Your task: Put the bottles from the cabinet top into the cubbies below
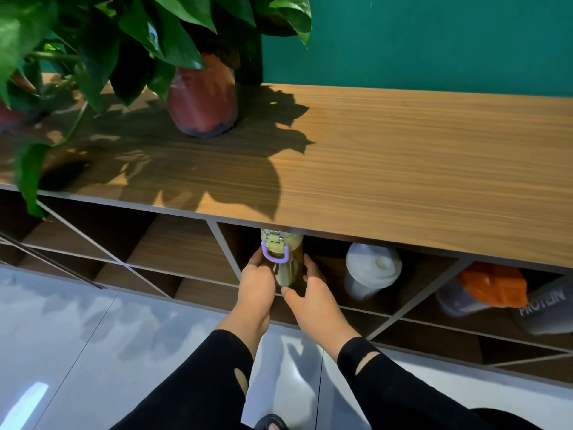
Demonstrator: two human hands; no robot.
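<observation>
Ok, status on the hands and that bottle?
Both hands, left and right, around yellow-green bottle, upright in cubby. White shaker beside it, apart. Nothing blocking.

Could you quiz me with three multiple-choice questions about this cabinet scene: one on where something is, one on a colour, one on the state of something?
1. Where is the white-lidded shaker?
A. On the cabinet top
B. In a cubby
C. On the floor

2. What colour is the loop handle on the olive bottle?
A. Purple
B. Red
C. Black

3. How is the olive bottle held?
A. Left hand only
B. Untouched
C. Between both hands

Answers: B, it sits under the cabinet top. A, the loop is lilac-purple. C, the left hand and right hand flank it.
</observation>
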